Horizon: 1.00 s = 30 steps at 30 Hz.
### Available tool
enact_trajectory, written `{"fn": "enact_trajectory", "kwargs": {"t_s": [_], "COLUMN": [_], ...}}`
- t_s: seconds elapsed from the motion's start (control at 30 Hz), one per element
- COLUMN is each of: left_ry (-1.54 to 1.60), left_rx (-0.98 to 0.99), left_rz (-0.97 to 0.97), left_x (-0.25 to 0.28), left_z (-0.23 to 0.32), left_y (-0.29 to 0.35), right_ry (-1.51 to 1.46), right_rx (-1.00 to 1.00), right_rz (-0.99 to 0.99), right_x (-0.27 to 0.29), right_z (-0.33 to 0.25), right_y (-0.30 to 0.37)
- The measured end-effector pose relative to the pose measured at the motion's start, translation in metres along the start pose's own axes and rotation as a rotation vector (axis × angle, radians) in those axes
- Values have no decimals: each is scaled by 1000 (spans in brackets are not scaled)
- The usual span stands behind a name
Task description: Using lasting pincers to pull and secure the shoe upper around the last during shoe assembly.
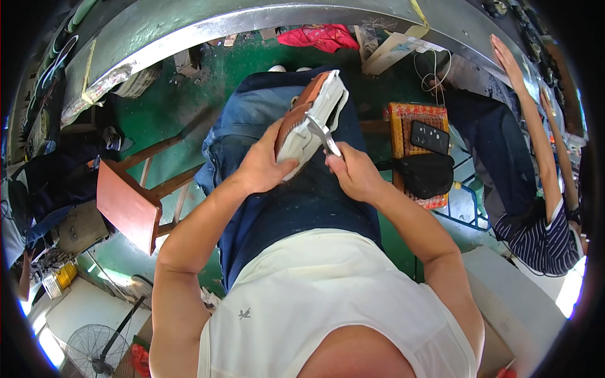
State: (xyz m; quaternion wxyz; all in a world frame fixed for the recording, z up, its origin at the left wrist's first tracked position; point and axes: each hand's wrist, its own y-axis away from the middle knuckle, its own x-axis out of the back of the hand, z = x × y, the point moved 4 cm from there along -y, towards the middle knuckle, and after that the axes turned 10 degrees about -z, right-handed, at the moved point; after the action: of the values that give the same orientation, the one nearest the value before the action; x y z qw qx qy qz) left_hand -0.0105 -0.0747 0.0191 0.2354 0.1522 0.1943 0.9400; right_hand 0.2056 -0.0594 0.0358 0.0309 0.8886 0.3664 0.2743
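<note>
Over my lap, my left hand [268, 160] is closed round the near end of a shoe [301, 138] with a brown upper. A pale, whitish underside of the shoe faces right, with a dark gap along its edge. In my right hand [355, 171] is a metal hand tool with a curved head [323, 135], which looks like pincers. The tool's head lies against the pale side of the shoe. My right fingers wrap its lower end, so the handles are mostly hidden.
At right, a beaded seat [398, 137] holds a black phone [430, 137] and a black bag [423, 175]. Beyond it sits a person in a striped shirt [535, 242]. A wooden chair [129, 205] stands left. A metal-edged bench [208, 28] curves ahead; a fan [97, 349] stands behind left.
</note>
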Motion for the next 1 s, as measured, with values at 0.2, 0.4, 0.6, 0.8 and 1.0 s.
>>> {"fn": "enact_trajectory", "kwargs": {"t_s": [0.2, 0.4, 0.6, 0.8, 1.0], "left_ry": [-185, 339, 166, 453, -819], "left_rx": [-318, -636, -4, -69, 10], "left_rz": [385, 371, -144, -353, 233], "left_x": [60, 68, 17, 8, -1], "left_z": [59, 122, -11, -28, -27], "left_y": [7, -28, -105, -59, -53], "right_ry": [-198, -521, -534, -245, 6], "right_rx": [-93, -111, -179, -286, -366], "right_rz": [-12, 111, -29, -236, -291], "right_x": [20, 42, 33, 14, 5], "right_z": [15, 28, 44, 35, 42], "right_y": [5, 18, 29, 25, 14]}}
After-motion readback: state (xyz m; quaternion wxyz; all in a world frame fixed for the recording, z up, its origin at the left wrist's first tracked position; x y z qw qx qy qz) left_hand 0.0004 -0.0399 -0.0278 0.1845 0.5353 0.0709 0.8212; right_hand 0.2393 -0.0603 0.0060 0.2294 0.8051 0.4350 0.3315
